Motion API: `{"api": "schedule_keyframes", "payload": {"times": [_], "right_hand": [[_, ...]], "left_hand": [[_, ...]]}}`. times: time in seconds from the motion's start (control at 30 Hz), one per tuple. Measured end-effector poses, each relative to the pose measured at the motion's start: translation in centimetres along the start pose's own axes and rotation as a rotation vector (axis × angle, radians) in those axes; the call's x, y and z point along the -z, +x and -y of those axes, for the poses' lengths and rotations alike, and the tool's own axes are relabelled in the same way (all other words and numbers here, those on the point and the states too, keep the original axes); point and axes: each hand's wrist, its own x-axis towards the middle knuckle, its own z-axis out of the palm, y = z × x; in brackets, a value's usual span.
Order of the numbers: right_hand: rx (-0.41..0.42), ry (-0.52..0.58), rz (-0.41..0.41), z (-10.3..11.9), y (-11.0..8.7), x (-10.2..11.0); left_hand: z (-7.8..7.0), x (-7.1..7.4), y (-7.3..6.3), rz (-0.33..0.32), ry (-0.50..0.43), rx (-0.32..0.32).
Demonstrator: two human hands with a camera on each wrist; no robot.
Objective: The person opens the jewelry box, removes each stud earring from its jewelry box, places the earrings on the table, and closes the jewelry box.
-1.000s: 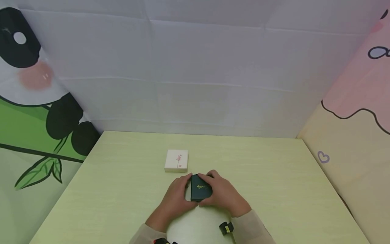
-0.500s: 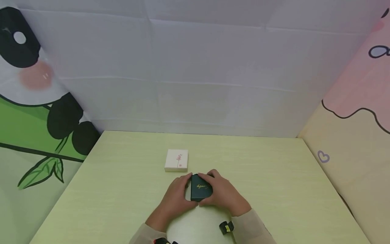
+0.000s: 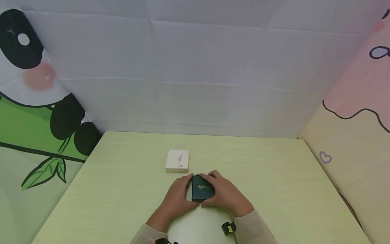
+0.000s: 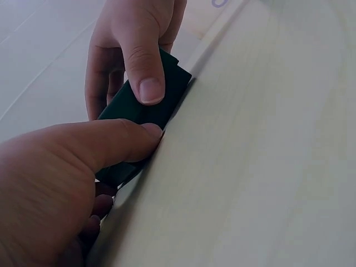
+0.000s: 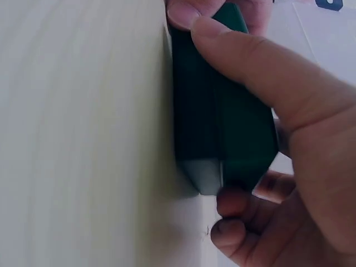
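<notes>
A small dark green box [image 3: 201, 188] with gold lettering on top lies low at the table, between both hands. My left hand [image 3: 177, 196] grips its left part, thumb at the near side and fingers at the far side. From the right, my right hand [image 3: 226, 195] holds it the same way, and the two thumbs nearly meet. In the right wrist view, the green box [image 5: 222, 128] shows a pale end face under a green cover. The left wrist view has both thumbs pressed on the green box's near side [image 4: 136, 111]. The hands hide its outer ends.
A white box [image 3: 177, 160] with a pink flower print sits on the table [image 3: 106, 189] just beyond the hands. A pale cloth wall [image 3: 195, 84] rises at the back edge, and printed panels [image 3: 350, 135] flank both sides.
My right hand has shifted very slightly to the right, and a little more of the green box's top shows. The whole head view has also drifted slightly. The grip looks the same.
</notes>
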Motion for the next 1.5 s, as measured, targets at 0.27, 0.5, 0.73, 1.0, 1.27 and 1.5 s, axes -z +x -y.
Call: {"api": "schedule_keyframes", "payload": {"times": [0.27, 0.5, 0.73, 1.0, 1.27, 1.5], "right_hand": [[0.0, 0.045, 0.02, -0.6, -0.3, 0.5], [0.027, 0.053, 0.015, -0.8, -0.3, 0.4], [0.016, 0.06, 0.03, -0.8, -0.1, 0.4], [0.018, 0.046, 0.032, -0.6, 0.0, 0.4], [0.024, 0.02, 0.034, -0.9, 0.0, 1.3], [0.046, 0.012, 0.019, -2.3, 0.1, 3.3]], "left_hand": [[0.2, -0.1, 0.1, -0.009, -0.003, -0.014], [0.1, 0.0, 0.0, 0.016, -0.017, 0.006], [-0.1, 0.4, -0.2, 0.021, -0.027, 0.018], [-0.3, 0.6, -0.3, 0.043, -0.042, 0.06], [-1.7, 1.0, 0.7, 0.116, -0.086, 0.116], [-3.4, 0.6, 2.7, 0.126, -0.11, 0.124]]}}
